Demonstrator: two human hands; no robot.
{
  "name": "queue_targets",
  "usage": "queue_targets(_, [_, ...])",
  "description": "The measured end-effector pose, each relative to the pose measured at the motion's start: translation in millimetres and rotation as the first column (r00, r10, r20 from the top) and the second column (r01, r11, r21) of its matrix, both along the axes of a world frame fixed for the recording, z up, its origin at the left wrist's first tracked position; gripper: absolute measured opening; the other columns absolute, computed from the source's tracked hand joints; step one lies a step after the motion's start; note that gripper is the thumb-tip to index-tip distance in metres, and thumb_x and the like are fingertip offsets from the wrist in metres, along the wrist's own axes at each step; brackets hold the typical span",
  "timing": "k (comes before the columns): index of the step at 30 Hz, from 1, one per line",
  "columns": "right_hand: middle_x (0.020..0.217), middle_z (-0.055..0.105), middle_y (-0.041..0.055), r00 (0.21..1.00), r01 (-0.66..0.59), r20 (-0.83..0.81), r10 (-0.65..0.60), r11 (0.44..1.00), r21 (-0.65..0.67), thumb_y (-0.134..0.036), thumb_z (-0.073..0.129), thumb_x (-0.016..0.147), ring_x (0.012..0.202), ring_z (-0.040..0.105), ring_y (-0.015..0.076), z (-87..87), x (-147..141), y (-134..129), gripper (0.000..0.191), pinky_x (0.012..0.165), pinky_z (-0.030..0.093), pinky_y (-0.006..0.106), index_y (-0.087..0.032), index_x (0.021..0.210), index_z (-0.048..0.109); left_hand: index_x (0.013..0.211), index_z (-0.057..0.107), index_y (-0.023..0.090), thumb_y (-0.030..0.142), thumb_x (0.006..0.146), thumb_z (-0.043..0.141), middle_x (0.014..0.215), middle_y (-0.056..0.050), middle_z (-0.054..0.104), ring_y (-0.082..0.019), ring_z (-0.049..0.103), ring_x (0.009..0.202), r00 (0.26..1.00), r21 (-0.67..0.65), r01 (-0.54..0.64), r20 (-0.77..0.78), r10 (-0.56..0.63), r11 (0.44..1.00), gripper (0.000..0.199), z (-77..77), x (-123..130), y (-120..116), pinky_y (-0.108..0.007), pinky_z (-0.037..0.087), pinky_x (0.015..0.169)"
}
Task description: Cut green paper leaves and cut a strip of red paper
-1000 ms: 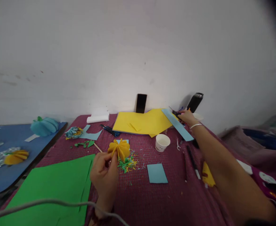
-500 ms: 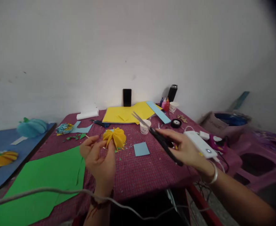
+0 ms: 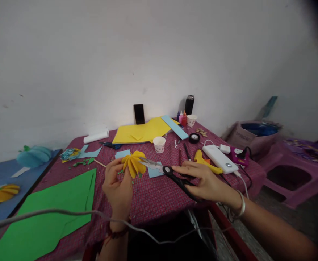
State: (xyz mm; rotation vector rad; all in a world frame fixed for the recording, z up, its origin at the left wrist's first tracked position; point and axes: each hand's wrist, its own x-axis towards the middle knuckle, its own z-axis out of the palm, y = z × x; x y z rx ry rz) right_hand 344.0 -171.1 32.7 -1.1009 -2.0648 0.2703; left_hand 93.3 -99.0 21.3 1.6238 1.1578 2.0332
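Note:
Pinched in the fingers of my left hand (image 3: pixel 118 188) is a yellow paper pumpkin (image 3: pixel 133 164) with fanned, pleated segments. My right hand (image 3: pixel 202 180) grips a pair of black-handled scissors (image 3: pixel 172 175), whose blades point left and reach the pumpkin's right side. Whether the blade tips touch or only overlap the paper I cannot tell. Behind the blades a light blue paper square (image 3: pixel 155 172) lies on the checked cloth, partly covered. A yellow glue gun (image 3: pixel 204 162) rests just beyond my right hand. Small green scraps lie under the pumpkin.
Green sheets (image 3: pixel 50 210) cover the left front of the table. A paper cup (image 3: pixel 159 144), yellow sheets (image 3: pixel 133 135) and black tape roll (image 3: pixel 194 137) lie farther back. A white power bank (image 3: pixel 220 159) sits at right. A grey cable (image 3: pixel 99 214) crosses the foreground.
The scissors have come down and left, from pointing up beside the cup to the pumpkin's right side. The pumpkin has turned slightly in my left hand. The view has shifted a little right.

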Motion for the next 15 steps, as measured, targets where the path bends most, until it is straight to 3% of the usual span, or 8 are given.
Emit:
queue_targets(8, [0.086, 0.063, 0.0022, 1.0, -0.029, -0.007, 0.029, 0.999, -0.033, -0.017, 0.061, 0.08, 0.072, 0.056, 0.0152, -1.6, 1.8, 3.1, 0.054, 0.064, 0.045, 0.03, -0.029, 0.133, 0.057, 0.076, 0.063, 0.02, 0.02, 0.078, 0.068, 0.094, -0.001, 0.063, -0.017, 0.06, 0.091, 0.995, 0.043, -0.038, -0.088, 0.041, 0.998, 0.005, -0.3, 5.4, -1.0, -0.036, 0.048, 0.086])
queue_targets(15, [0.106, 0.07, 0.0047, 0.967, 0.032, -0.25, -0.053, 0.996, -0.087, -0.013, 0.061, 0.081, 0.09, 0.064, 0.0186, -2.8, 7.2, 4.0, 0.051, 0.077, 0.051, 0.033, -0.03, 0.129, 0.06, 0.072, 0.058, 0.02, 0.024, 0.078, 0.068, 0.091, -0.001, 0.06, -0.016, 0.059, 0.089, 0.996, -0.069, -0.088, -0.036, 0.085, 0.994, 0.012, -1.6, 5.3, 2.0, -0.032, 0.048, 0.084])
